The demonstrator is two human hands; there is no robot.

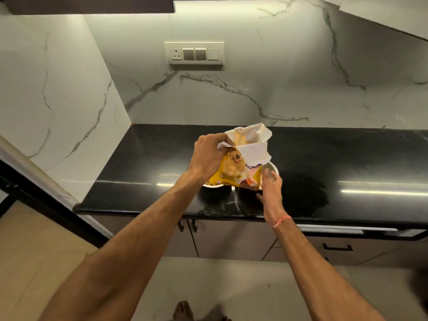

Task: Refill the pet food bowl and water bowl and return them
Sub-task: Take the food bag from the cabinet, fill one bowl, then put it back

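Person stood at black desk (pixel 347 158) w/ both arms out over it. Left hand (pixel 209 156) held the yellow pet food bag (pixel 234 169) up off the desk, fingers curled & pinching the bag's upper left edge near its opened white top; the mouth gaped upward, dog picture faced the camera. Bag hung tilted, its bottom right over the bowls. Right hand (pixel 269 187) was at the bag's lower right corner, fingers roughly straight & a bit spread, blurred; can't tell if they touched the bag or the bowl behind. Steel bowl (pixel 272 169) sat on the desk just behind that hand, mostly hidden by bag & fingers. 2nd bowl (pixel 213 185) showed only as a pale rim under the bag's lower left, by the left wrist. Red thread band (pixel 281 222) on right wrist. Switch panel (pixel 194 53) on marble wall above.
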